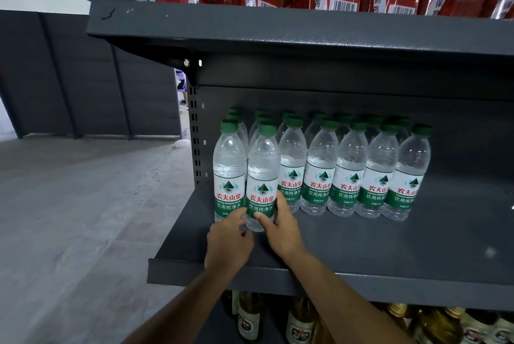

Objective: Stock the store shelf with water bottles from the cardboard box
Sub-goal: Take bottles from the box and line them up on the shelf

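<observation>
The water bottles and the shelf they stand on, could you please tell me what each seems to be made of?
Water bottles: clear, glossy plastic, since you see through them; green caps look like opaque plastic. Shelf: probably metal with a matte dark grey coating, judging by its thin folded front lip.

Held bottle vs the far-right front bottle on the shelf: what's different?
The held bottle stands nearer the shelf edge; the far-right bottle sits further back. The right hand grips the held bottle and the left hand touches its base; nothing touches the far-right bottle. Both are upright, green-capped and carry the same label.
</observation>
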